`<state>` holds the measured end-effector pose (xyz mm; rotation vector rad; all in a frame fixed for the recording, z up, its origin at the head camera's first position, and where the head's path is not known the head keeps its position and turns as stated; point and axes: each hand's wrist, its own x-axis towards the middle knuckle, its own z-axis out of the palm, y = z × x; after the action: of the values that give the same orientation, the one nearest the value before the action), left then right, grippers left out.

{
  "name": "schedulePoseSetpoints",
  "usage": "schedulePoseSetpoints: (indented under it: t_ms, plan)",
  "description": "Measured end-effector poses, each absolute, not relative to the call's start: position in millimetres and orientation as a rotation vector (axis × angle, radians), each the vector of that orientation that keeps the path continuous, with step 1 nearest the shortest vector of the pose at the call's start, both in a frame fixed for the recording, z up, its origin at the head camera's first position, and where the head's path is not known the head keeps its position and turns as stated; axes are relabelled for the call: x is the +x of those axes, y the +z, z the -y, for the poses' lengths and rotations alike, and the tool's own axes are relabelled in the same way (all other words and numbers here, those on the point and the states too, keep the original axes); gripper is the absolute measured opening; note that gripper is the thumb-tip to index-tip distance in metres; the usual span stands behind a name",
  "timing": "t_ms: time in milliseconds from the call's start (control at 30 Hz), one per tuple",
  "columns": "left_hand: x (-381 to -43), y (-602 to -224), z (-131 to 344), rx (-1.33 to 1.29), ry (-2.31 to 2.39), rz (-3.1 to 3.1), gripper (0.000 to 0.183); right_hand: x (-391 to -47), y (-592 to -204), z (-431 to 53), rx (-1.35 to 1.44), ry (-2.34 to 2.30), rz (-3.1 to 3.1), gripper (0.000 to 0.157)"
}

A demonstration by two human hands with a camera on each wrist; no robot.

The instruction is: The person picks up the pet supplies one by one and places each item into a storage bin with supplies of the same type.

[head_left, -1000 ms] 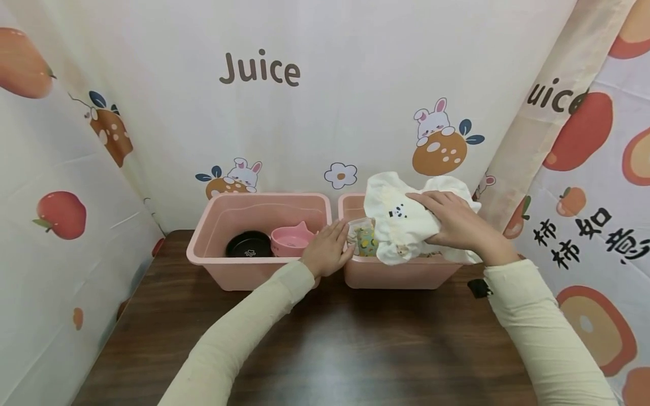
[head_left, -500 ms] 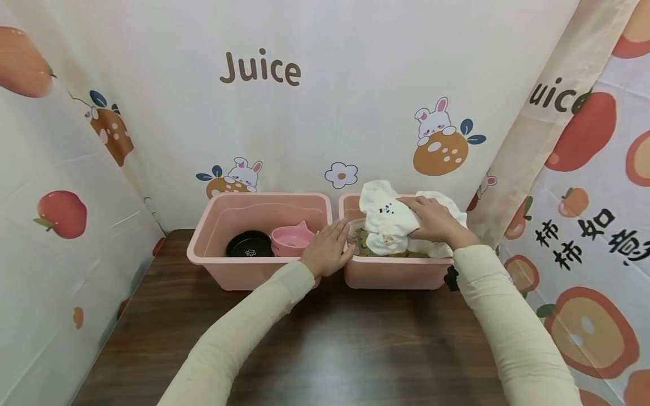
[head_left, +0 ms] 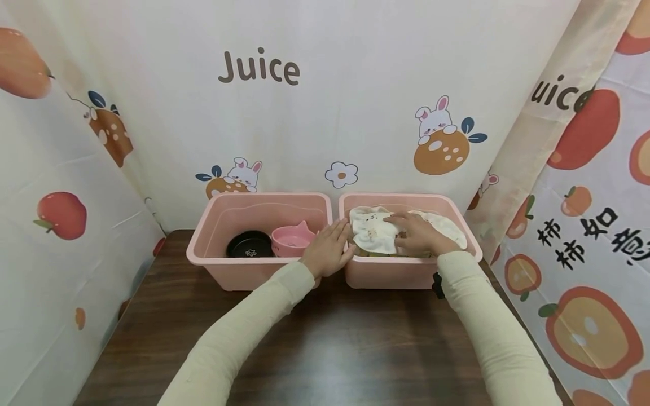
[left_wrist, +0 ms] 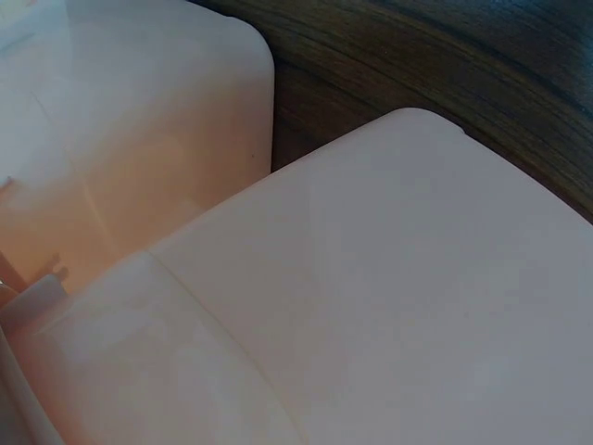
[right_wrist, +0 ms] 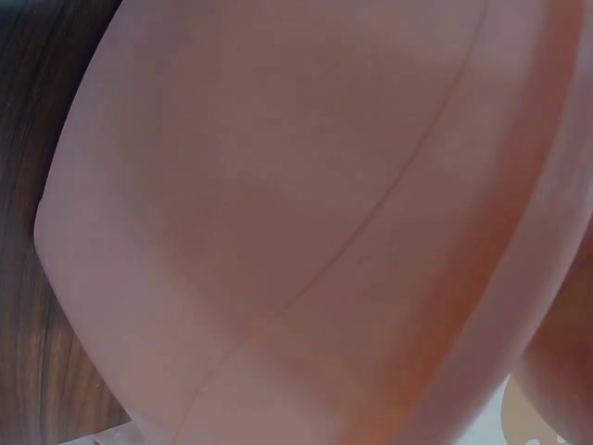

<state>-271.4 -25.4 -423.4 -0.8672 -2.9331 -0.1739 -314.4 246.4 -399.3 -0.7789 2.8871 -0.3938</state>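
Inside the right pink bin, a white ruffled garment with a small panda print lies spread out, its far part reaching to the right side. My right hand is lowered onto this garment, fingers loosely spread over it and the thumb apart from them. My left hand rests with straight fingers at the neighbouring rims of the two bins. Patterned yellow-green material shows a little below the garment's near edge. Both wrist views are filled mostly by pink bin walls, seen close up.
The left pink bin holds a black round dish and a pink bowl with a pointed rim. Both bins stand on a dark wooden table. Printed curtains hang behind and at both sides.
My right hand has moved down and left, bringing the white garment from above the rim into the right bin. Its grip has loosened. The left hand stays where it was.
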Motion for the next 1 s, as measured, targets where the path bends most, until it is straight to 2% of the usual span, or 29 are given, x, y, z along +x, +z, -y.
schedulePoseSetpoints:
  t_ms: [167, 467, 667, 1000]
  plan:
    - [-270.9, -422.5, 26.6, -0.866, -0.194, 2.926, 0.064, -311.3, -397.9, -245.1, -0.877, -0.457, -2.817, 0.056]
    - [-271.1, -424.2, 26.6, -0.877, -0.18, 2.921, 0.065, -311.2, -406.6, -242.4, -0.751, -0.467, -2.767, 0.046]
    - [-271.1, -423.8, 26.0, -0.884, -0.166, 2.939, 0.066, -306.8, -410.2, -239.5, -0.642, -0.458, -2.722, 0.049]
    - [-271.0, -424.3, 26.6, -0.885, -0.172, 2.923, 0.066, -308.3, -411.7, -236.6, -0.649, -0.396, -2.66, 0.052]
